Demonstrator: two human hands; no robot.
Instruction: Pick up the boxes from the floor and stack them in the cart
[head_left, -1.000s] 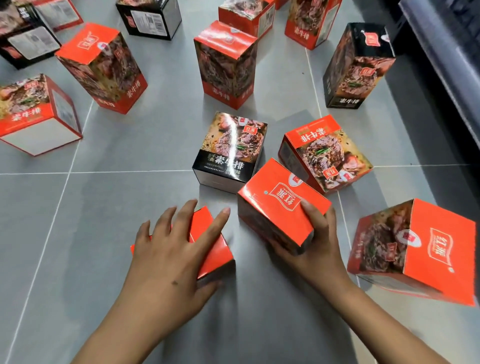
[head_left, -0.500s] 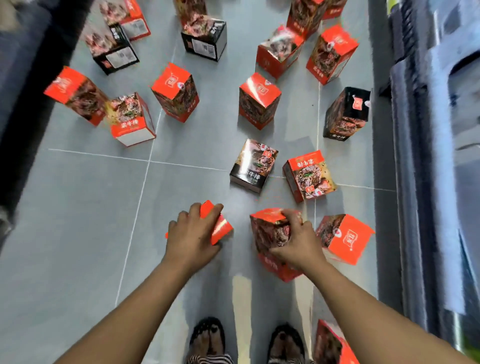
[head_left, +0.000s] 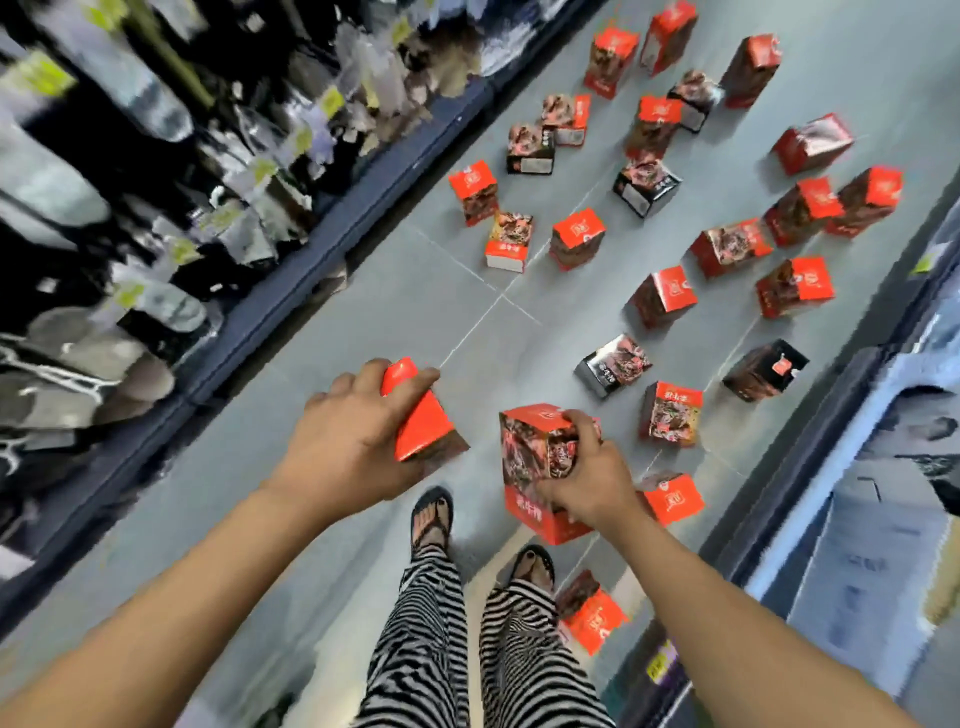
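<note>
**A:** What's the place like?

**B:** It's an aisle with a grey tiled floor (head_left: 395, 312) and pale grout lines. Stocked shelves (head_left: 156, 208) run from 8 to 11 o'clock, badly smeared by blur. A pale blue unit (head_left: 883, 467) lines the edge from 3 to 5 o'clock, too blurred to identify.

**A:** And the boxes?

**B:** Scattered boxes (head_left: 576, 236), mostly red and a few black, cover the floor from 12 to 3 o'clock. Some are upright and some tipped. A floor box (head_left: 595, 616) lies at 5 o'clock, just beside the sandalled feet (head_left: 431, 514).

**A:** What about the hands?

**B:** Both arms reach forward and down, over the striped trousers (head_left: 426, 623). The left hand (head_left: 353, 441) clamps the tilted red box (head_left: 421, 421) from above, fingers curled over its far edge. The right hand (head_left: 592, 478) wraps round the pictured box (head_left: 535, 452), which is upright, with the thumb across its face. Both boxes are held up clear of the floor, near each other but apart.

**A:** Is anything hard to see?

**B:** The left hand covers much of its box. The right palm hides the pictured box's 3 o'clock side. A half-hidden box (head_left: 675, 499) peeks out behind the right wrist. The print is unreadable.
</note>
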